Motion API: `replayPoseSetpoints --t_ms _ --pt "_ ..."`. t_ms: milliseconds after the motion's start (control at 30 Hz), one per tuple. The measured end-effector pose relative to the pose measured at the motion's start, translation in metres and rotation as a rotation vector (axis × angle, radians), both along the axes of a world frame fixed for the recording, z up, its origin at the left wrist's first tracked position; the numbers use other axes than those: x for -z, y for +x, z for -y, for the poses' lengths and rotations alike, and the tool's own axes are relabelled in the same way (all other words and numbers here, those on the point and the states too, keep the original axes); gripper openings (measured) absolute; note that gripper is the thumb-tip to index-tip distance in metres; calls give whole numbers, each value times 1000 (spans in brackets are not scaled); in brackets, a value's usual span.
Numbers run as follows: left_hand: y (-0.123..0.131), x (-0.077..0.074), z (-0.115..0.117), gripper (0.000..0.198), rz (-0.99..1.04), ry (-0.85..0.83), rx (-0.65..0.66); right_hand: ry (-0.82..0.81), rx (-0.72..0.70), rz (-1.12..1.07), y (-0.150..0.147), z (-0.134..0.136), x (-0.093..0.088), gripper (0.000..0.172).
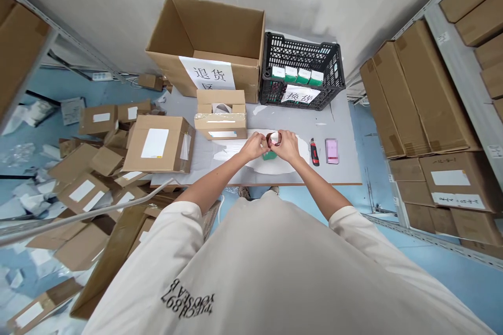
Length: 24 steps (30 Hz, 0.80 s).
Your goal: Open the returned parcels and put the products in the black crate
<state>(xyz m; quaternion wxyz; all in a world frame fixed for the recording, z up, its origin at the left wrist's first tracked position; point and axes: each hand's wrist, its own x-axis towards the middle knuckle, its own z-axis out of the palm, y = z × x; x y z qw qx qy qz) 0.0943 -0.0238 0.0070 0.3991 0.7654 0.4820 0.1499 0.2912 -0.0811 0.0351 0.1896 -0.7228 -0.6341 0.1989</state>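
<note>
Both my hands meet over the middle of the grey table (346, 167). My left hand (254, 146) and my right hand (286, 145) are closed around a small round dark-brown jar (274, 138) with a pale top, held between them. Just under the hands a small green box (269, 156) lies on a white plastic mailer bag (283, 166). An open small cardboard box (220, 115) stands just beyond my left hand.
A large open carton (208, 47) with a paper sign and a black plastic crate (302, 70) holding green-white boxes stand at the back. A red utility knife (315, 152) and a pink item (332, 151) lie to the right. A sealed parcel (159, 144) sits left; many parcels litter the floor. Shelves of cartons stand on the right.
</note>
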Motion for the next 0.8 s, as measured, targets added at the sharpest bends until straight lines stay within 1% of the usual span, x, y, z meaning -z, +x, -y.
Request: replayPoseSetpoints --t_ms 67,133,200,333,400,467,500,567,633,667,800 --pt "0 0 1 45 -1 11 10 -14 -2 35 -2 2 6 45" --pt "-1 -1 3 44 4 23 15 -24 -5 37 -1 4 8 49" --pt "-1 -1 4 43 11 29 32 -26 -14 8 2 6 7 55" --pt "-4 -2 7 40 37 24 51 21 -69 -127 19 11 -1 56" --pt "-5 -1 8 44 71 -13 30 47 -112 -210 29 15 -2 65" --pt "-5 -1 9 53 100 -63 9 39 -145 -288 36 20 -1 77" --pt "-5 -2 9 57 107 -83 6 20 -148 -325 38 23 1 80" --pt "-4 -2 9 60 106 -99 11 -29 -122 -391 39 27 5 81" --pt "-4 -4 9 56 101 -95 20 -57 -77 -436 36 29 9 76" --pt "-4 -4 9 53 101 -87 18 -56 -57 -446 34 29 10 70" --pt "-6 -6 12 31 116 -19 29 -26 -30 -445 27 27 12 36"
